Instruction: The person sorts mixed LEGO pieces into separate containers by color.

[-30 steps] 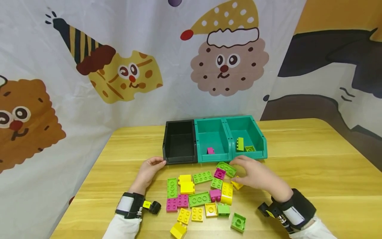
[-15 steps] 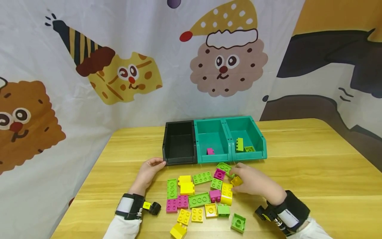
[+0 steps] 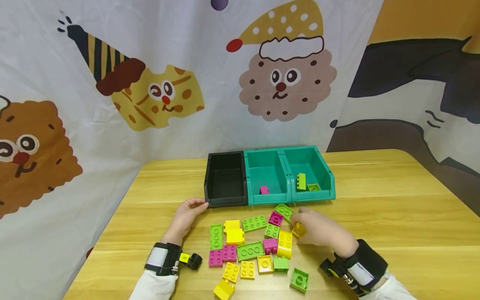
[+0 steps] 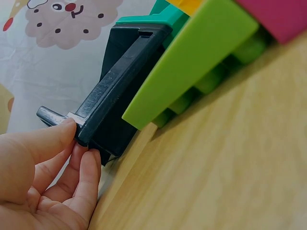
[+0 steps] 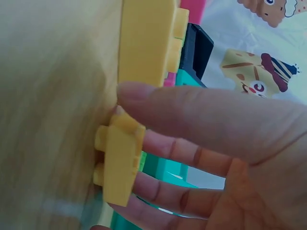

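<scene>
My left hand (image 3: 186,216) pinches the front left corner of a black bin (image 3: 227,201) between thumb and fingers; the left wrist view shows the thumb on top of the rim. At the right side of the loose bricks, my right hand (image 3: 323,230) has its fingers and thumb around a small yellow building brick (image 3: 298,230). Up close in the right wrist view, that brick lies on its side, studs facing the table, with fingers against its back. Next to it are a larger yellow brick (image 3: 285,243) and a long green brick (image 3: 284,212).
Two teal bins (image 3: 267,198) adjoin the black one; a pink brick (image 3: 264,190) lies in the middle bin, green bricks (image 3: 301,182) in the right one. Several green, yellow and pink bricks spread over the wooden table (image 3: 393,216). A printed cloth (image 3: 221,91) hangs behind.
My right hand has shifted slightly left and down, its fingers closing around the small yellow brick, which has turned a little. The left hand stays at the black bin's corner.
</scene>
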Available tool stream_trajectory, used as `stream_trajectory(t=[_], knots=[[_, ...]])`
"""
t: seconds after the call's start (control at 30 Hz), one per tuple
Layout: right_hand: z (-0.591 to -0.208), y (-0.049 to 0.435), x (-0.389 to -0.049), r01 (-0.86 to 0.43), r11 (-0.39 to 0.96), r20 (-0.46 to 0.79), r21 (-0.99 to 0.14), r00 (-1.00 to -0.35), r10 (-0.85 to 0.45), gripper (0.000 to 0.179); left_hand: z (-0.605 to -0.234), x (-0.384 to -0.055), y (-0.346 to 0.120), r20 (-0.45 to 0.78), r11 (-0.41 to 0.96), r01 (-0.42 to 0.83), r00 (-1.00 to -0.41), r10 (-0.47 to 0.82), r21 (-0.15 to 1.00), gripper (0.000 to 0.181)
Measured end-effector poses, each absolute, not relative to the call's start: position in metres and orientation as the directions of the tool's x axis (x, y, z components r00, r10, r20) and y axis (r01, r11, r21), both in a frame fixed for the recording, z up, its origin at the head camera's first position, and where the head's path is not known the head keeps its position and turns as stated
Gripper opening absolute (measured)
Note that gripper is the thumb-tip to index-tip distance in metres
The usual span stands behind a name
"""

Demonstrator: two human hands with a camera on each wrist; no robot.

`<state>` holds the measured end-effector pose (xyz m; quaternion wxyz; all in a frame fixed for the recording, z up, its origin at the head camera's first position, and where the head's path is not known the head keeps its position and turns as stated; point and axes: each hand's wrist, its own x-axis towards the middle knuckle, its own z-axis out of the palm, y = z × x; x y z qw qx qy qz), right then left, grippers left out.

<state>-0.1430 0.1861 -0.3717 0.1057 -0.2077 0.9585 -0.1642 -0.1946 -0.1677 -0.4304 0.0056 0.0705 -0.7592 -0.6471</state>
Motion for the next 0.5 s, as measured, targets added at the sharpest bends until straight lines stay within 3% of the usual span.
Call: stream_trajectory(t=[0.5], knots=[[-0.3745, 0.1834, -0.1446, -0.381, 0.848, -0.137, -0.367, -0.880, -0.455, 0.023, -0.4291, -0.1938, -0.1678, -0.086, 0.161, -0.104, -0.990, -0.113, 0.982, 0.025]])
